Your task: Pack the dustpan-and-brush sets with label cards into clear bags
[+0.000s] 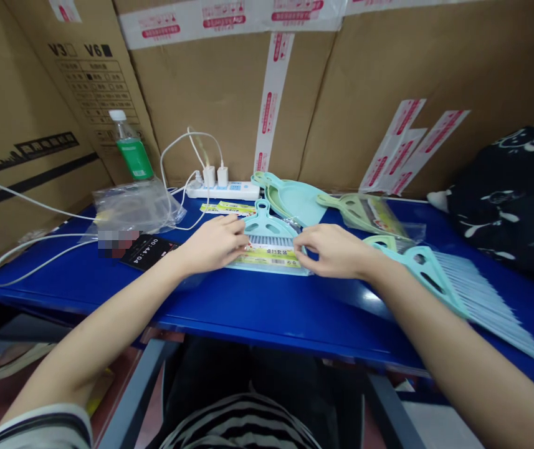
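In front of me on the table lies a light-blue dustpan and brush set [263,226] with a yellow-green printed label [271,255] across its lower part. It seems to sit in a clear plastic bag. My left hand [217,243] has its fingers curled on the set's left edge. At the right edge, the bent fingers and thumb of my right hand [325,249] pinch the bag beside the label. Beyond it, a light-blue dustpan [297,198] overlaps a green one. Under my right forearm rest light-blue brushes [430,274] with long bristles.
A bagged green set [369,215] lies at the back right, near a dark patterned bag [510,199]. Left are loose plastic bags [136,206], a bottle [131,149], a phone [147,251], white cables and a power strip [224,190]. Cardboard [229,87] walls the back.
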`<state>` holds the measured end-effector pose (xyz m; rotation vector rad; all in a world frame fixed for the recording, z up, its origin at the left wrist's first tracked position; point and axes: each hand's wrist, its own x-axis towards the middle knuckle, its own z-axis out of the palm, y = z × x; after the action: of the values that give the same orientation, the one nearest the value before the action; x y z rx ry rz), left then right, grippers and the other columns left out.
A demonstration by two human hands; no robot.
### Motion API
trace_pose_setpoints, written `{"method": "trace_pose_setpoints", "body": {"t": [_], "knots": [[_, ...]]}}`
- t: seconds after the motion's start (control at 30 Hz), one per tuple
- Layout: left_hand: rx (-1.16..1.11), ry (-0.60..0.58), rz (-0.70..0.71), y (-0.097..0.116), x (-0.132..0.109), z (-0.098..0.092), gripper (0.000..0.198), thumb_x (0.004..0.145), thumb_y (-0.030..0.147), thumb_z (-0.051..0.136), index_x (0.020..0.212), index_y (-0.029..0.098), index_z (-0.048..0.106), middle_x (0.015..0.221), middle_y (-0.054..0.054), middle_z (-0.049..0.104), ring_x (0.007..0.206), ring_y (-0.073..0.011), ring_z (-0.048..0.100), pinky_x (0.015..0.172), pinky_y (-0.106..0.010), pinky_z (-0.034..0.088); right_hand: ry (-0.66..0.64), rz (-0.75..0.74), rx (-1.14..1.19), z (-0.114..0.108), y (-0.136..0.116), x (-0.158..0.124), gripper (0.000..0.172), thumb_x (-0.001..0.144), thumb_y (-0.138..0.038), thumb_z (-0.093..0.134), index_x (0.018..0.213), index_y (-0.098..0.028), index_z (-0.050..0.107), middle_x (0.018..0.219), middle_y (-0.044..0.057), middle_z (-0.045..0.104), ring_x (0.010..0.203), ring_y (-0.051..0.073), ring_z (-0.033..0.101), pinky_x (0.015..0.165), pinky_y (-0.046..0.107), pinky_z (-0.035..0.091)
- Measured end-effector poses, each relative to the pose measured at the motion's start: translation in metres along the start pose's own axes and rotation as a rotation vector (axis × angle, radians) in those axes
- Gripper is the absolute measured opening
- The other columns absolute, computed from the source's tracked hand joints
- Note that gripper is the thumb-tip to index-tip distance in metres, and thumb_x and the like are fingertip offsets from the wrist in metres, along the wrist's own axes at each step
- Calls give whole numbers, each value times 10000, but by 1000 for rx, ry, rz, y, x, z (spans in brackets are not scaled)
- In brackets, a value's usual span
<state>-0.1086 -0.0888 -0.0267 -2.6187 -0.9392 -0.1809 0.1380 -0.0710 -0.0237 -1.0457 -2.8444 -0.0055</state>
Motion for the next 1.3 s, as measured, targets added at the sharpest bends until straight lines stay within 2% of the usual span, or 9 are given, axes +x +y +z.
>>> {"method": "trace_pose_setpoints", "body": {"t": [0.13, 0.27, 0.43, 0.83, 1.13, 1.3], "knots": [[-126, 24, 161, 7, 1, 2, 246, 882, 62, 383, 941, 165, 599, 841, -36, 649, 795, -168, 527, 724, -286, 443, 157, -160, 15, 9, -8, 3, 208, 818, -197, 400, 696, -178, 567, 661, 56, 566, 659, 170, 484, 651, 289, 355], [-207, 8, 167, 7, 0, 5, 283, 867, 28, 361, 984, 170, 576, 873, -36, 648, 808, -158, 544, 714, -271, 449, 223, -224, 70, 16, -13, 5, 196, 808, -204, 422, 855, -156, 606, 731, 66, 568, 686, 174, 490, 656, 286, 373], [-228, -28, 167, 7, 1, 5, 300, 835, 9, 376, 961, 183, 585, 841, -25, 654, 825, -164, 550, 729, -282, 452, 229, -253, 14, 18, -15, 4, 233, 782, -183, 414, 875, -140, 623, 745, 77, 560, 680, 176, 480, 643, 286, 365], [-89, -103, 129, 7, 4, -1, 285, 831, 54, 428, 983, 177, 636, 778, -29, 674, 779, -193, 556, 694, -290, 441, 141, -197, -107, 12, -18, 5, 271, 726, -131, 422, 836, -152, 669, 678, 62, 513, 587, 156, 402, 577, 269, 292], [-134, -224, -35, -4, -4, -16, 342, 742, 88, 417, 907, 229, 682, 722, -5, 672, 651, -148, 591, 539, -247, 359, 14, -129, -123, -4, -17, -1, 273, 708, -122, 431, 795, -174, 684, 625, 43, 512, 572, 149, 386, 535, 252, 223], [-110, -280, -122, -9, -8, -22, 388, 690, 98, 410, 887, 252, 707, 652, 12, 671, 576, -139, 569, 522, -258, 319, -49, -71, -148, -8, -15, -2, 278, 703, -120, 427, 790, -194, 680, 639, 44, 546, 555, 147, 406, 537, 260, 229]]}}
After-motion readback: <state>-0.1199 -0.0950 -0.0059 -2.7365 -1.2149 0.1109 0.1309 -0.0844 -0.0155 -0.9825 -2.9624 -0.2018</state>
